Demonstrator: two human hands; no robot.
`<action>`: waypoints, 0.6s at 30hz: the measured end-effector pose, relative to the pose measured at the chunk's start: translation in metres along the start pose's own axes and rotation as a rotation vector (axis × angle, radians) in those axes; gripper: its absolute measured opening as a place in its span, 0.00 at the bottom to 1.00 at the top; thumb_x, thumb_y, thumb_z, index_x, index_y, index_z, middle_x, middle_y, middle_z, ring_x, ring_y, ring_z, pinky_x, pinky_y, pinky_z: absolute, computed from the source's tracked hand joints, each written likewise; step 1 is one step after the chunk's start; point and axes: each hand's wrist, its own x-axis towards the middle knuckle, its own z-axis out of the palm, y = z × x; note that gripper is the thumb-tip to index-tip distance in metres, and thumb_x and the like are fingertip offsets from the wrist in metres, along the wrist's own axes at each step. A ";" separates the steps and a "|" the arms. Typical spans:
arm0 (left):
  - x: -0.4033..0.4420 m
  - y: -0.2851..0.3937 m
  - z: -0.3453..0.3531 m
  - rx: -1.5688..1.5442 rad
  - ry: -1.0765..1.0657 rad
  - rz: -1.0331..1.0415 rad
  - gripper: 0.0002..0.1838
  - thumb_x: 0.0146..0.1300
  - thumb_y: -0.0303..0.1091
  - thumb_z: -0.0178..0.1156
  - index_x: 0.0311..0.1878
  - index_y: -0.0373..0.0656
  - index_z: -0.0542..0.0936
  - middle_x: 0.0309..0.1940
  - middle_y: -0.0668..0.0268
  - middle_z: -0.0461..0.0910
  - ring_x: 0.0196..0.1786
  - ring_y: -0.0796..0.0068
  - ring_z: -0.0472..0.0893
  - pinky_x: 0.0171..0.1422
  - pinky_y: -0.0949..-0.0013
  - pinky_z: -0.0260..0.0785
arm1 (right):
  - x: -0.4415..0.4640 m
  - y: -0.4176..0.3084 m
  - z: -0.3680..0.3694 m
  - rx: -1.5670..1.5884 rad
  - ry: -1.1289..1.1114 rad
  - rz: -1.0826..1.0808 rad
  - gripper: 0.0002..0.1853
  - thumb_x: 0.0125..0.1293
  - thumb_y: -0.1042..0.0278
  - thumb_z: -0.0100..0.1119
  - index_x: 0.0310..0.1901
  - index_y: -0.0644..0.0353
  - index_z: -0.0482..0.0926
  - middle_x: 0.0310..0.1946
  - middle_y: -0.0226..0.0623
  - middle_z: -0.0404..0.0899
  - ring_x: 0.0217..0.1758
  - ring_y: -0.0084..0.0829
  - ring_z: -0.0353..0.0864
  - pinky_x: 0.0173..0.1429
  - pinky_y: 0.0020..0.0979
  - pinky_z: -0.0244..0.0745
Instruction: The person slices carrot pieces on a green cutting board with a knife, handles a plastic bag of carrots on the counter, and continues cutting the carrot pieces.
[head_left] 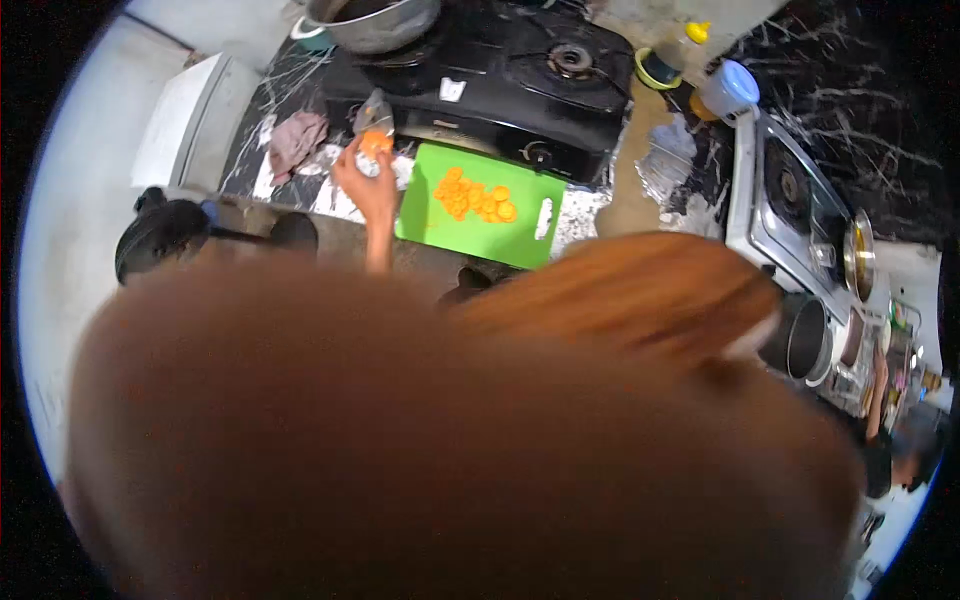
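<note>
My left hand [368,183] reaches in from below, just left of a green cutting board [470,232]. Its fingers are closed around orange carrot pieces [376,143]. Just beyond the fingertips is a greyish, shiny pointed shape [374,110], perhaps clear plastic; its kind is hard to make out. Chopped carrot [456,193] and round carrot slices [497,205] lie in a heap on the board. A large blurred brown shape [450,430] close to the camera covers the lower half, and I cannot tell what it is. My right hand cannot be made out.
Behind the board stands a black gas stove [480,110] with a metal pot [385,25] on it. A crumpled cloth [297,142] lies at left. A yellow-capped bottle [672,58], a blue-lidded jar [728,90] and a second stove [800,200] are at right. Another person [880,465] is at far right.
</note>
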 end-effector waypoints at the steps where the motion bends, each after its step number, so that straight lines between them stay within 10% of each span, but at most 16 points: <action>1: -0.001 0.000 0.001 -0.008 0.040 0.016 0.19 0.54 0.32 0.63 0.50 0.40 0.77 0.45 0.50 0.72 0.52 0.52 0.72 0.59 0.56 0.62 | 0.001 -0.001 -0.002 0.008 -0.002 -0.016 0.12 0.49 0.56 0.65 0.24 0.54 0.78 0.16 0.31 0.68 0.18 0.30 0.69 0.22 0.30 0.63; 18: -0.025 0.022 -0.013 -0.012 0.070 0.000 0.20 0.53 0.32 0.63 0.51 0.39 0.77 0.46 0.51 0.70 0.52 0.53 0.70 0.60 0.57 0.61 | -0.037 -0.012 -0.040 0.044 -0.093 0.061 0.13 0.47 0.54 0.67 0.26 0.52 0.78 0.16 0.28 0.64 0.16 0.25 0.63 0.20 0.25 0.59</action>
